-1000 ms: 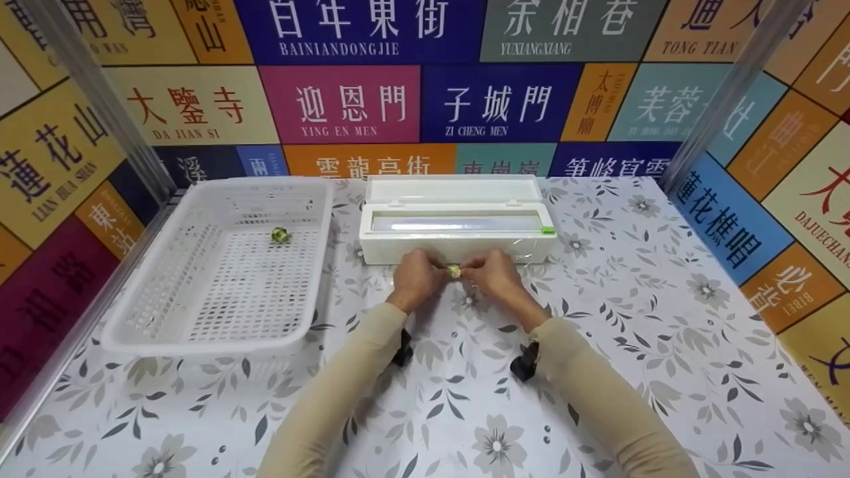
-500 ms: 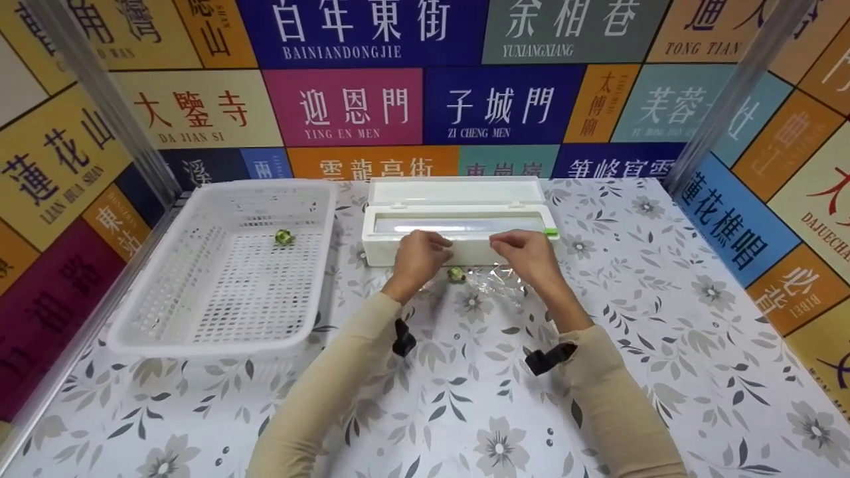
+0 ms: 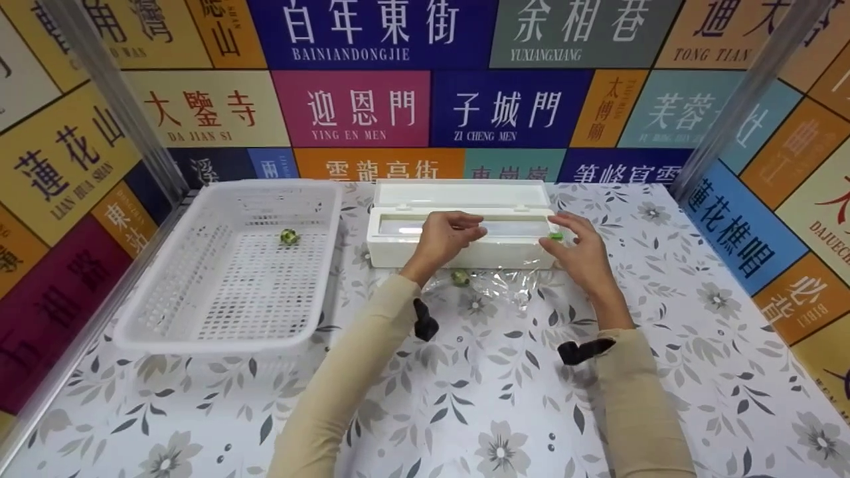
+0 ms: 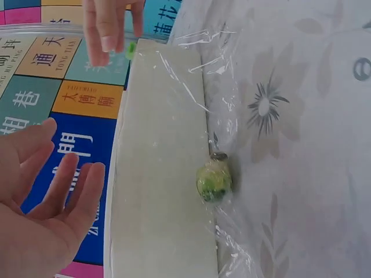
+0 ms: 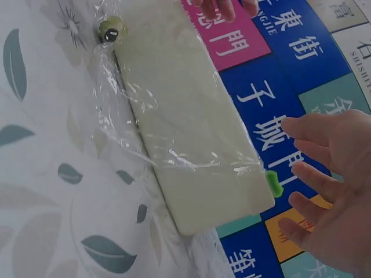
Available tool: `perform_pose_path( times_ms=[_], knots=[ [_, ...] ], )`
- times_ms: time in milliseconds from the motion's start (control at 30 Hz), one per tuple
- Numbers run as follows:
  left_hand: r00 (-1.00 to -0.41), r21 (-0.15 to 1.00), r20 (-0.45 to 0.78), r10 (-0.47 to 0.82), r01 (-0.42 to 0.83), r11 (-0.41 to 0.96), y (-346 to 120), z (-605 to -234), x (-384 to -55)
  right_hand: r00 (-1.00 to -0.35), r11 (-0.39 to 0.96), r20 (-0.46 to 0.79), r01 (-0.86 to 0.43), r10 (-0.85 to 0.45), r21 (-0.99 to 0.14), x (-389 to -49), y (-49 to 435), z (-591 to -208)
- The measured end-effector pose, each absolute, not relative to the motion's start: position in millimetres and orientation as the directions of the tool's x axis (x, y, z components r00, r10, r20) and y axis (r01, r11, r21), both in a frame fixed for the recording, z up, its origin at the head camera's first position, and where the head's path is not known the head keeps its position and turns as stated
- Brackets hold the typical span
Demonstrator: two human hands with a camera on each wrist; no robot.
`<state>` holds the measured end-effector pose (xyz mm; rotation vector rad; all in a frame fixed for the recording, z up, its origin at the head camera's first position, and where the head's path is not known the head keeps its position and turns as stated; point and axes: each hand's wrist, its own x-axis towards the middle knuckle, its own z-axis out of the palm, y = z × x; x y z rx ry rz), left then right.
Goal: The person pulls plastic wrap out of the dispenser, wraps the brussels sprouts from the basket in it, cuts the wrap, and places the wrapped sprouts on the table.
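Over the middle of a white cling film dispenser (image 3: 405, 252) hovers my left hand (image 3: 446, 244), fingers loosely bent and holding nothing. My right hand (image 3: 588, 259) is spread at the dispenser's right end, thumb and fingers about the green slide cutter (image 3: 556, 236). In the right wrist view a gap shows between the fingertips and the green cutter (image 5: 274, 183). Clear cling film (image 3: 511, 284) hangs over the dispenser's front onto the table. A small round green-and-yellow vegetable (image 4: 213, 180) lies against the front, with film around it; its exact kind is unclear.
A white perforated plastic basket (image 3: 126, 328) stands on the left, with another small green-and-yellow vegetable (image 3: 289, 237) inside. The dispenser's lid (image 3: 461, 194) is raised at the back. A flower-patterned cloth (image 3: 505, 405) covers the table, and sign-printed panels (image 3: 511, 109) enclose it.
Both hands released the small vegetable at the dispenser's front and rose. The left moved up over the film opening; the right moved right to the green cutter. Film now lies crumpled beside the vegetable.
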<state>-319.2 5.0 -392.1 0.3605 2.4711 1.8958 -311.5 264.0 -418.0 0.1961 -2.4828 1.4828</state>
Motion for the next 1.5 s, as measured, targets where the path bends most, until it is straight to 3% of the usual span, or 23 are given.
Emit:
perform_pose_path(
  times_ms=[433, 667, 867, 1167, 1500],
  knots=[
    [-0.956, 0.928, 0.211, 0.203, 0.262, 0.265, 59, -394, -336, -0.981, 0.429, 0.187, -0.188, -0.045, -0.884, -316, 277, -429],
    [-0.942, 0.858, 0.265, 0.207, 0.328, 0.395, 79, -400, -340, -0.979, 0.41, 0.2, -0.194, -0.029, -0.891, -325, 284, -445],
    [-0.925, 0.733, 0.285, 0.251, 0.379, 0.566, 90, -405, -340, -0.983, 0.373, 0.184, -0.172, -0.003, -0.912, -327, 286, -452],
    [-0.92, 0.611, 0.314, 0.236, 0.386, 0.691, 112, -410, -341, -0.983, 0.343, 0.175, -0.144, 0.061, -0.928, -330, 283, -455],
    [-0.952, 0.525, 0.283, 0.12, 0.258, 0.811, 136, -420, -337, -0.984, 0.361, 0.144, -0.097, 0.106, -0.928, -330, 283, -456]
  ],
)
